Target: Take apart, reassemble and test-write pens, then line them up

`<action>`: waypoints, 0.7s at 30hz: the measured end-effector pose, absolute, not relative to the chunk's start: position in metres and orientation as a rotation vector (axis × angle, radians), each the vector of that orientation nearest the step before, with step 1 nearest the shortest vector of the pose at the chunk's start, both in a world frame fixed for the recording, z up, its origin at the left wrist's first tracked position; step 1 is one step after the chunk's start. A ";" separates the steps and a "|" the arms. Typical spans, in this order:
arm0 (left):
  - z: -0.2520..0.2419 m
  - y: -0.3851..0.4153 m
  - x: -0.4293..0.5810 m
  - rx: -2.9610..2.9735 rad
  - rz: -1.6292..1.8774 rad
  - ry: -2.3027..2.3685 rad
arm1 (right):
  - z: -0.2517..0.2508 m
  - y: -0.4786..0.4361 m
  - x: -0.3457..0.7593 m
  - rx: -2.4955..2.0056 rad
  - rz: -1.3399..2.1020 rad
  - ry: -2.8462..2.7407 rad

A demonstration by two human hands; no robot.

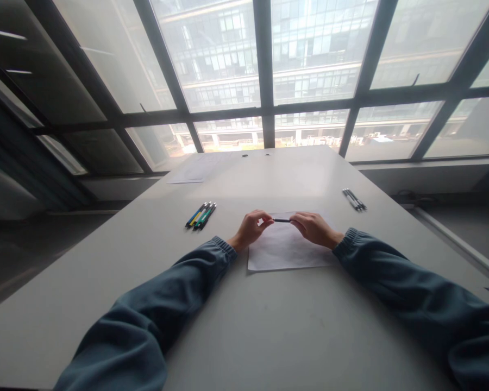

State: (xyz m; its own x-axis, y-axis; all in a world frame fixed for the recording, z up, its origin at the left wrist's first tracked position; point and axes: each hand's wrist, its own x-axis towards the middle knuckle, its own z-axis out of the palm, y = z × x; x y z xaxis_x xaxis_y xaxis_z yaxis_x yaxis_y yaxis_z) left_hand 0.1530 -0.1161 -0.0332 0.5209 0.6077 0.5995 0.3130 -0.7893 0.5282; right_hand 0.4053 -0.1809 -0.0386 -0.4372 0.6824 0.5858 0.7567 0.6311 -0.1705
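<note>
A slim dark pen [282, 220] lies level between my two hands, above a white sheet of paper [289, 252] on the table. My left hand [250, 229] pinches the pen's left tip with thumb and finger. Closed around the other end is my right hand [314, 228], which hides that end of the pen. Both wrists are in dark blue sleeves and rest near the paper's sides.
Left of the paper lies a group of several pens [201, 216] with blue, yellow and green barrels. Several more pens [354, 199] in white and black lie to the right. Farther back are another paper sheet [193, 171] and a small dark disc [245, 156] on the white table [261, 326].
</note>
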 end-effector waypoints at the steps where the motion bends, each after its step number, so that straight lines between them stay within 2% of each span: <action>1: -0.033 -0.116 0.153 2.410 1.160 0.757 | -0.039 -0.181 0.405 -1.118 -0.155 -2.228; 15: -0.034 -0.114 0.152 2.406 1.131 0.696 | -0.039 -0.181 0.405 -1.135 -0.154 -2.227; 21: -0.033 -0.115 0.152 2.380 1.045 0.831 | -0.039 -0.181 0.405 -1.131 -0.153 -2.219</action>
